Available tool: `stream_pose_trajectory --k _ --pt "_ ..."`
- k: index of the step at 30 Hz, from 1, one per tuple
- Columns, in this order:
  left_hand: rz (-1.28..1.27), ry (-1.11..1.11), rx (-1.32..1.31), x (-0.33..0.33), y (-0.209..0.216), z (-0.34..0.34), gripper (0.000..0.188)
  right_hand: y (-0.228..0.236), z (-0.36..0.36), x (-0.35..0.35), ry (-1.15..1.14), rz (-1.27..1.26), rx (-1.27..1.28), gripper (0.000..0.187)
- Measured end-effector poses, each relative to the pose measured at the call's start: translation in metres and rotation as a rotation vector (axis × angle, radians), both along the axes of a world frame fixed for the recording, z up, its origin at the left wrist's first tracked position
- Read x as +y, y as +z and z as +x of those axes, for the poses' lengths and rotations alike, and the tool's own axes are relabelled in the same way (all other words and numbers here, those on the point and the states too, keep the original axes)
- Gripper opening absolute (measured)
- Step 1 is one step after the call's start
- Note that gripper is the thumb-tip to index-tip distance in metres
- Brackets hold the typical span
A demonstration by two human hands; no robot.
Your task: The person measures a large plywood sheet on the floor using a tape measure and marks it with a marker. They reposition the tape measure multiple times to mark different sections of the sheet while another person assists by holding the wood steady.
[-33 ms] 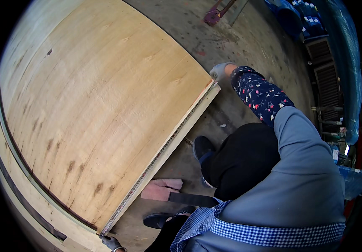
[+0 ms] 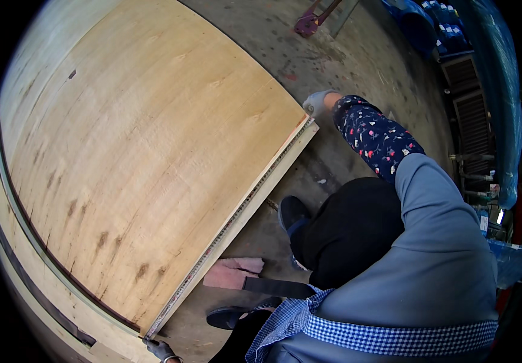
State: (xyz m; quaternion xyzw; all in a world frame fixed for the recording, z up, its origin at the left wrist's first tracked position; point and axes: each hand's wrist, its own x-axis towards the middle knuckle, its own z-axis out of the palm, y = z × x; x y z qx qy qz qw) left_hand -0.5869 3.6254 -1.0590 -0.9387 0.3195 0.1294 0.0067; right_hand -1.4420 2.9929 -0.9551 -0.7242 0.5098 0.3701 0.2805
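Observation:
A large sheet of plywood (image 2: 152,139) fills the left half of the view, with dark stains near its lower corner. A tape measure (image 2: 231,225) is stretched along its near edge, from the lower left corner to the right corner. At the right corner, my right hand (image 2: 316,104), in a grey glove, is closed on the tape's far end; its fingertips are partly hidden. My left hand (image 2: 160,349), in a dark grey glove, is closed at the tape's other end by the lower corner, partly cut off by the picture's rim.
A pink cloth (image 2: 232,273) with a dark strap hangs by my waist, above the concrete floor (image 2: 358,66). A purple metal tool (image 2: 307,24) lies at the top. Blue-wrapped goods (image 2: 494,97) and dark slatted panels (image 2: 474,124) stand at the right. More boards (image 2: 31,266) lie left.

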Motion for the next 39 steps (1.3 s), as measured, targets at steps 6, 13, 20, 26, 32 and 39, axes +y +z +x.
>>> stream_pose_trajectory --k 6,13,20,26,32,39 --pt "-0.006 0.102 0.052 -0.005 0.006 -0.016 0.080 0.007 0.009 0.002 -0.048 0.019 0.022 0.037" --pt "-0.030 -0.041 -0.034 -0.001 -0.005 -0.005 0.082 0.002 -0.007 0.005 -0.081 0.036 0.002 0.036" --pt "0.053 0.047 0.151 -0.015 0.019 -0.033 0.063 -0.015 -0.002 -0.026 0.095 -0.018 0.030 0.032" --pt "0.225 0.023 0.195 -0.091 0.078 -0.077 0.052 -0.023 -0.065 -0.005 -0.404 0.256 -0.475 0.037" --pt "0.291 0.255 0.175 -0.079 0.101 -0.079 0.084 -0.039 -0.076 -0.017 -0.181 -0.055 -0.087 0.026" --pt "0.428 0.341 0.219 -0.110 0.102 -0.099 0.094 -0.043 -0.099 -0.050 -0.101 -0.048 -0.149 0.025"
